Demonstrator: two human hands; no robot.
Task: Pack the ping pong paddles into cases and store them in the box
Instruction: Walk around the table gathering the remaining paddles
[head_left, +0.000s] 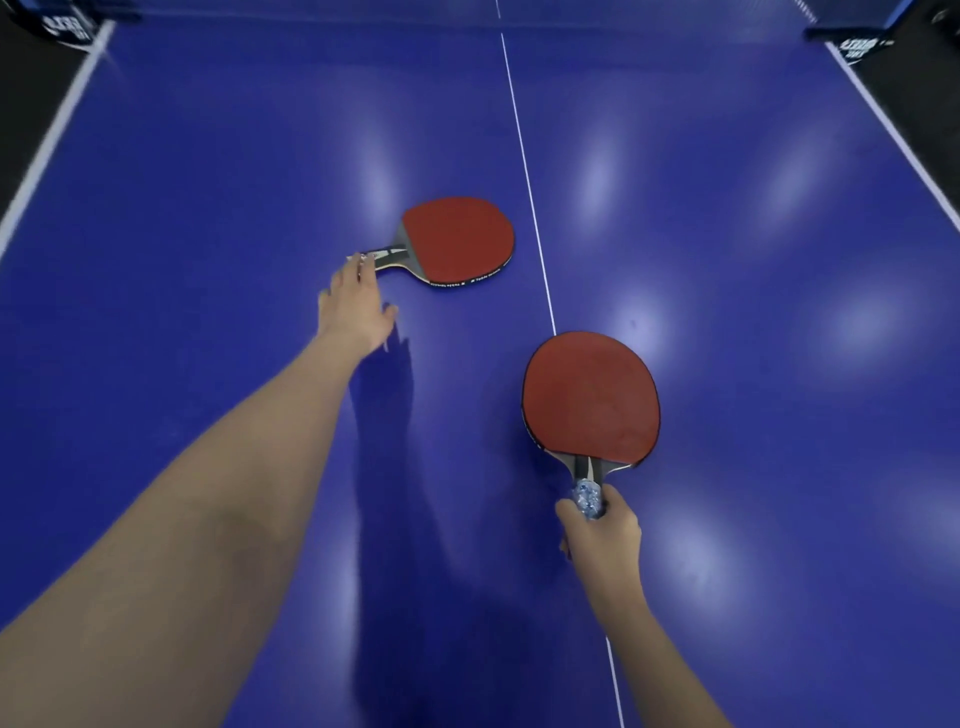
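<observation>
Surface: a blue counter (208, 182) marked as a table-tennis top, with a white centre line (524, 171) running away from the viewer and white edge lines at both sides. Dark net clamps (862, 47) sit at the far corners.

Left hand (353, 306): arm stretched forward, back of the hand up, fingers (358, 262) extended and relaxed, thumb spread to the side. Nothing is gripped. The far paddle (460, 239) lies flat on the counter just beyond these fingers, red rubber up, its handle pointing back at them and its blade on the side away from them, short of the centre line. The fingertips overlap the handle's end and appear to touch it, though blur there leaves contact uncertain.

Right hand (602, 535): fingers (618, 506) and thumb curled round the handle of the near paddle (589, 397), holding it firmly. A blue patterned wrap (587, 499) on the handle shows just above the fingers. The blade stands out ahead of the fingers, red face up toward the camera, over the counter and crossing the centre line. Whether its blade rests on the counter cannot be told.

The two paddles are well apart, the far one ahead of the left fingers, the near one in the right fingers.
</observation>
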